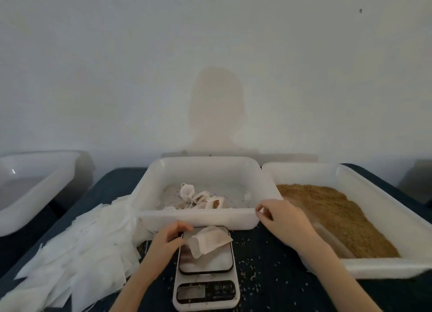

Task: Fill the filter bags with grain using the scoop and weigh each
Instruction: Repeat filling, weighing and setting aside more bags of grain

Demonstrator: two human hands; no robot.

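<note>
Kitchen scale (206,286) nearest, at 6 o'clock, with an empty filter bag (208,241) lying on its platform.
Left hand (168,238) curled, pinching the bag's left edge; right hand (281,218) at 3 o'clock, fingertips pinched together above the corner of the middle tray (205,218), contents too small to tell. Filled bags (201,198) at 12 o'clock inside that tray. Grain (334,216) heaped in the right tray (383,266). Stack of flat filter bags (77,253) at 9 o'clock. Third tray (30,190) far left.

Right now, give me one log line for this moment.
left hand: holds filter bag on scale | right hand: over grain tray, no scoop seen | display unreadable
</note>
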